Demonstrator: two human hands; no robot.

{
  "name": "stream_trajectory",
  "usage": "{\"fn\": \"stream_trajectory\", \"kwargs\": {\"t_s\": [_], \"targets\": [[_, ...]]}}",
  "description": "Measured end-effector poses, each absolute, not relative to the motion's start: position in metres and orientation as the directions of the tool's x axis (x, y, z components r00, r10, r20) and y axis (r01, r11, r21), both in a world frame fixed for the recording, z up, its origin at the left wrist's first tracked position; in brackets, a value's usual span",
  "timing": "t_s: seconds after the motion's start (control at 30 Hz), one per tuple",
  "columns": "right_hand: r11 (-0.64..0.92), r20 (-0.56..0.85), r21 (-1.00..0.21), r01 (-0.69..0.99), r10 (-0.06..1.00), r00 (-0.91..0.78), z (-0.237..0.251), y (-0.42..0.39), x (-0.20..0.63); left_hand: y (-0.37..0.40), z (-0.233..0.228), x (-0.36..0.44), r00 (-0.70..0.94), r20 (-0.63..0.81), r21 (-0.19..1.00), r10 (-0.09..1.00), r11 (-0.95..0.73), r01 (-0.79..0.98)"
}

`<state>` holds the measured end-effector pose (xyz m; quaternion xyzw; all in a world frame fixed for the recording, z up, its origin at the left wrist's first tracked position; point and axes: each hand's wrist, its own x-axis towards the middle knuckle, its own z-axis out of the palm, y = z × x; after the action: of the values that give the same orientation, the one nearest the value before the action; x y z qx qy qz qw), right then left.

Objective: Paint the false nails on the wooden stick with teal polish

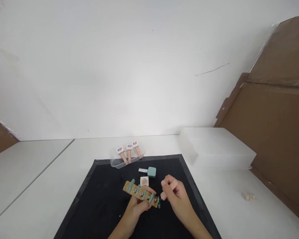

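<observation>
Left hand (136, 206) is gripping the yellow strip (139, 196)
Right hand (176, 196) is hovering by its right edge, grip unclear; mat (107, 196) is stretching left.

**Hidden and cropped parts**

Left hand (136, 209) partly behind yellowish strip (139, 196). Right hand (176, 197): contact with small green piece (159, 203) too small to tell. Print on three labels (129, 146) unreadable. Pale scraps (249, 196) blurred. Black mat (97, 205), both forearms (198, 226) cropped at bottom.
</observation>
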<state>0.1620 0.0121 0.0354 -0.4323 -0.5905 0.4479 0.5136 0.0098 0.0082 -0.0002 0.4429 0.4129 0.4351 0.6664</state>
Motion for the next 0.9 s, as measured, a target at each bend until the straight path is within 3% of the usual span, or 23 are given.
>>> {"fn": "stream_trajectory", "kwargs": {"t_s": [0.17, 0.33, 0.6, 0.9], "targets": [[0.201, 0.202, -0.979, 0.031, 0.979, 0.005, 0.030, 0.014, 0.162, 0.008, 0.000, 0.009, 0.261, -0.168, 0.948, 0.951, 0.228, -0.220], [0.177, 0.172, -0.979, -0.096, 0.983, 0.063, 0.026, 0.016, 0.161, 0.008, -0.002, 0.008, 0.260, -0.179, 0.931, 0.949, 0.249, -0.267], [0.241, 0.240, -0.960, -0.145, 0.971, 0.026, 0.026, 0.017, 0.160, 0.008, 0.004, 0.008, 0.213, -0.268, 0.792, 0.940, 0.341, -0.506], [0.108, 0.142, -0.959, -0.263, 0.983, -0.115, 0.033, 0.014, 0.160, 0.008, 0.009, 0.001, 0.265, -0.255, 0.783, 0.930, 0.359, -0.508]]}}
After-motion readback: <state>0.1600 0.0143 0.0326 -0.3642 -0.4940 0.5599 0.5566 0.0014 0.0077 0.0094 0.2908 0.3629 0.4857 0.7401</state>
